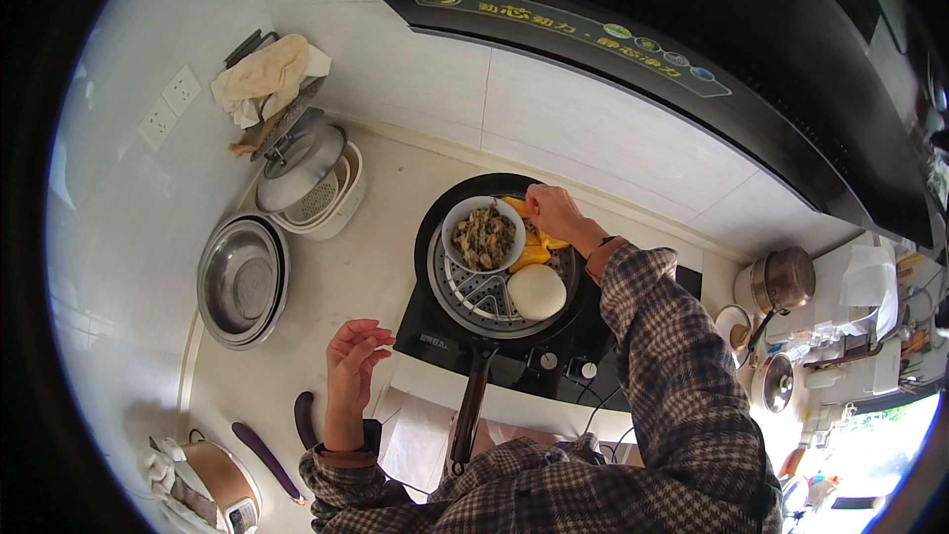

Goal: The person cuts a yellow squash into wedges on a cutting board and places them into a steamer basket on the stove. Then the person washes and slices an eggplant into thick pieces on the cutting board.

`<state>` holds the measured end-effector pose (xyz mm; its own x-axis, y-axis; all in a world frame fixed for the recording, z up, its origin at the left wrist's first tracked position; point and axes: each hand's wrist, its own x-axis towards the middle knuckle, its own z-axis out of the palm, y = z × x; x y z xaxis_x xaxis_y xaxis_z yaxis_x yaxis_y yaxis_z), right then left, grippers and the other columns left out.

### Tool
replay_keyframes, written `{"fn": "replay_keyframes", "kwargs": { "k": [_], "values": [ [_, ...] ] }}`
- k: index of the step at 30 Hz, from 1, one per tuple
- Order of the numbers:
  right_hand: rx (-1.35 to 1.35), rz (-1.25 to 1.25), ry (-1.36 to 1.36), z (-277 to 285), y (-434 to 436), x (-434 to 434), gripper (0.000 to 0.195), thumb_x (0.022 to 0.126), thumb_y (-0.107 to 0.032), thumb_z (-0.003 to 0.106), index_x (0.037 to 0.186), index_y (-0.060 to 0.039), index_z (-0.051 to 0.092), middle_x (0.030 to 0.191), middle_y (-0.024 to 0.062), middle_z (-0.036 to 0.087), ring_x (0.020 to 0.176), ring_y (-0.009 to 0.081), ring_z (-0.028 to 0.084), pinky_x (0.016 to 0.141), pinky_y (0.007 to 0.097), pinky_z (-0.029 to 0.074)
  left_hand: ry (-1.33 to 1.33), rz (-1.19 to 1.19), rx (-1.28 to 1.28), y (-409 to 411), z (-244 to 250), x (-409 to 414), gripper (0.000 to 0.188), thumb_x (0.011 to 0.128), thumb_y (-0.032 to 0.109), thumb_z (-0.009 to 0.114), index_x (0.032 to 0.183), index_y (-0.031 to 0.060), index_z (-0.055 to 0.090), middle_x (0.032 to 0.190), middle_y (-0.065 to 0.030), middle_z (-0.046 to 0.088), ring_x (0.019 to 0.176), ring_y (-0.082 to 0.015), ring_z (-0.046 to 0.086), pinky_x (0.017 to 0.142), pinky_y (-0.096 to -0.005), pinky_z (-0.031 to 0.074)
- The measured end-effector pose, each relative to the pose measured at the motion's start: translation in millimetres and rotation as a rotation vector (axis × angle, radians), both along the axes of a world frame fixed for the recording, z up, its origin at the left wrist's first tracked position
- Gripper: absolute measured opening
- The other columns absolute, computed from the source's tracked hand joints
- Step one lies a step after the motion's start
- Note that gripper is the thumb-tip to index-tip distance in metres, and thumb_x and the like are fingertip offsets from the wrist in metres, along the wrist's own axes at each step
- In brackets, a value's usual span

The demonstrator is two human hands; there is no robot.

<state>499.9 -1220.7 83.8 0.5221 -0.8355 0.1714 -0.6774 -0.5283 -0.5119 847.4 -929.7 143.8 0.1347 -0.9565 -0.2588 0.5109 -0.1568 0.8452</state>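
Note:
My right hand [556,215] reaches over the far side of a black long-handled pan [474,393], its fingers pinched on one of several orange pumpkin pieces [530,256]. A perforated metal steamer rack [452,289] lies inside the pan. On the rack, a white bowl [449,252] of chopped, dark greenish food [483,239] stands left of the pumpkin. A round white bun [537,292] rests nearer to me. The fingertips of that hand are partly hidden. Left of the pan, my left hand [354,356] is raised above the counter, holding nothing, fingers loosely bent and apart.
The pan sits on a black cooktop [437,341] with two knobs. Stacked metal basins [245,289], a pot lid [300,170] and white baskets [326,219] stand left. Two eggplants [263,456] lie near me. A range hood [593,37] overhangs; a saucepan [786,278] stands right.

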Motion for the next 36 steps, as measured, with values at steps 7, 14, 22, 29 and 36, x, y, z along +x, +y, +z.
{"fn": "replay_keyframes", "kwargs": {
  "k": [7,14,22,29,36],
  "values": [
    [-0.006,0.037,0.026,1.1,0.2,-4.9,0.019,0.072,-0.002,0.067,0.082,-0.0063,0.052,0.075,0.0132,0.059,0.072,0.0373,0.057,0.062,0.0447,0.045,-0.009,0.011,0.013,3.1,-1.7,1.5,0.020,0.089,0.000,0.060,0.109,0.0014,0.063,0.098,-0.0123,0.071,0.087,-0.0213,0.070,0.073,-0.0273,0.057],
    [0.130,0.071,-0.090,4.1,3.0,-10.0,0.021,0.071,-0.001,0.068,0.088,-0.0043,0.055,0.081,0.0135,0.064,0.077,0.0357,0.062,0.065,0.0434,0.049,-0.013,0.000,-0.006,-0.3,1.0,-0.5,0.021,0.089,0.000,0.061,0.109,0.0017,0.063,0.097,-0.0120,0.071,0.087,-0.0212,0.070,0.073,-0.0271,0.057],
    [0.076,0.048,-0.079,4.5,10.0,-8.1,0.022,0.070,-0.001,0.069,0.086,-0.0042,0.054,0.079,0.0134,0.064,0.074,0.0356,0.063,0.064,0.0426,0.050,-0.003,-0.012,-0.004,-1.8,-2.8,-2.4,0.021,0.088,0.001,0.061,0.109,0.0011,0.063,0.098,-0.0123,0.070,0.088,-0.0215,0.070,0.074,-0.0275,0.057],
    [0.133,0.034,-0.079,4.4,7.0,-9.4,0.020,0.074,-0.003,0.069,0.088,-0.0039,0.053,0.078,0.0131,0.064,0.075,0.0356,0.063,0.066,0.0429,0.050,-0.016,-0.018,0.002,-1.2,0.5,-4.1,0.022,0.088,0.001,0.061,0.110,0.0008,0.062,0.098,-0.0128,0.070,0.088,-0.0220,0.070,0.074,-0.0279,0.057],
    [0.159,0.003,-0.104,4.7,5.8,-13.4,0.022,0.077,-0.007,0.073,0.088,-0.0038,0.054,0.082,0.0134,0.067,0.077,0.0351,0.064,0.066,0.0429,0.050,-0.013,-0.019,-0.008,-1.2,0.8,-4.3,0.021,0.089,0.001,0.060,0.110,0.0008,0.062,0.099,-0.0129,0.070,0.088,-0.0221,0.070,0.074,-0.0283,0.058]
  ]
}}
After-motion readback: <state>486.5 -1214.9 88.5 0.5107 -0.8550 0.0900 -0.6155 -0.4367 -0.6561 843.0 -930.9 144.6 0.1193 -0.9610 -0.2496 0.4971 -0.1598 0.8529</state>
